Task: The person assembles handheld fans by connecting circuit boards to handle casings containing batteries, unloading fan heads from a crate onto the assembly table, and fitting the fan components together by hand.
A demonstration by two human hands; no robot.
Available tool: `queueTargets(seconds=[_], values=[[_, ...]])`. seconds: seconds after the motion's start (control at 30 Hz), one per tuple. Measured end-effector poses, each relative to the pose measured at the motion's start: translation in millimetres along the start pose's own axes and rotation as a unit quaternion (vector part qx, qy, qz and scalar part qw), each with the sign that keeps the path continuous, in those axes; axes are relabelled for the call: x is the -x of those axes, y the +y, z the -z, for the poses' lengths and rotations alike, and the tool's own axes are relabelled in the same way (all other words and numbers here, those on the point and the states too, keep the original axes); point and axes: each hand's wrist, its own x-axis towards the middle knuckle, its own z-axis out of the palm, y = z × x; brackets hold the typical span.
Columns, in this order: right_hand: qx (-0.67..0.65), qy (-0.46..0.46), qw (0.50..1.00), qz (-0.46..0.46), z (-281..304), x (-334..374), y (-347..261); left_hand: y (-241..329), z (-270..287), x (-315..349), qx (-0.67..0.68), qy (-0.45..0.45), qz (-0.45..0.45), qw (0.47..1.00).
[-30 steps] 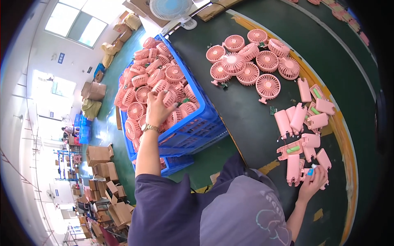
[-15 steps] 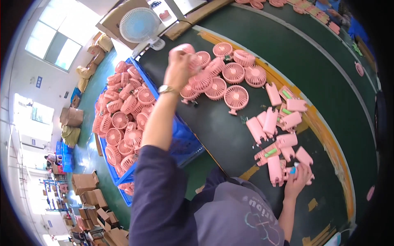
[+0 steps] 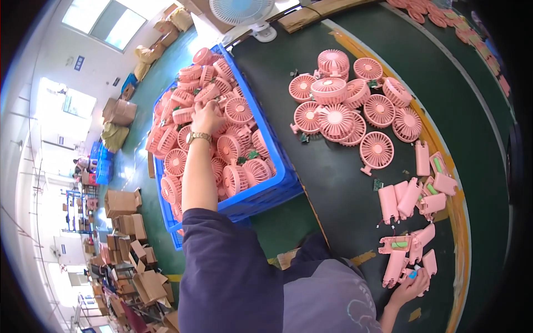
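While cardboard boxes (image 3: 122, 203) stood on the green floor (image 3: 277, 236) at left, a blue crate (image 3: 261, 201) heaped with pink fan heads (image 3: 175, 162) sat beside a dark table (image 3: 327, 172). The worker's left hand (image 3: 206, 117), a watch (image 3: 200, 135) at its wrist, lay over the heap with fingers bent down among the pieces; whether it gripped one could not be told. Past the crate's far end stood a white desk fan (image 3: 241, 10). Rightward, on the table's far part, more fan heads (image 3: 379, 111) lay clustered, some stacked on others. Farther right and nearer, pink casings (image 3: 410, 198) formed loose groups, a few showing green cylinders (image 3: 399, 244). At near right, the right hand (image 3: 415, 286), blue material (image 3: 412, 274) at a fingertip, curled against the nearest casings, its grasp unclear.
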Motion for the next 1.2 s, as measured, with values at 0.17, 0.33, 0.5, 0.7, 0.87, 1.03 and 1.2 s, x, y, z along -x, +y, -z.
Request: queueTargets(seconds=[0.17, 0.33, 0.5, 0.7, 0.87, 1.03, 1.2], values=[[0.005, 0.000, 1.000, 0.012, -4.3, 2.3, 7.1, -0.7, 7.6, 10.1, 0.147, -0.016, 0.021, 0.989], [0.017, 0.023, 0.999, 0.041, -4.8, 2.9, 1.0, -19.5, 32.5, 7.0, 0.274, 0.264, 0.097, 0.920], [0.004, 0.030, 0.998, 0.063, -8.5, 4.4, 16.6, -181.2, 44.8, -42.3, 0.197, 0.340, 0.234, 0.889], [0.028, 0.010, 0.999, 0.043, -14.6, 9.7, 39.4, -276.2, 35.7, -35.1, 0.538, 0.145, 0.401, 0.727], [0.035, 0.028, 0.998, 0.035, -12.6, 8.9, 31.2, -217.9, 47.5, -11.8, 0.643, -0.020, 0.412, 0.645], [0.049, 0.033, 0.998, 0.026, -13.7, 11.5, 29.6, -195.8, 46.1, -23.4, 0.217, -0.029, 0.296, 0.930], [0.041, 0.036, 0.998, 0.037, -12.7, 10.3, 29.8, -172.1, 46.1, -21.8, 0.218, 0.024, 0.302, 0.928]])
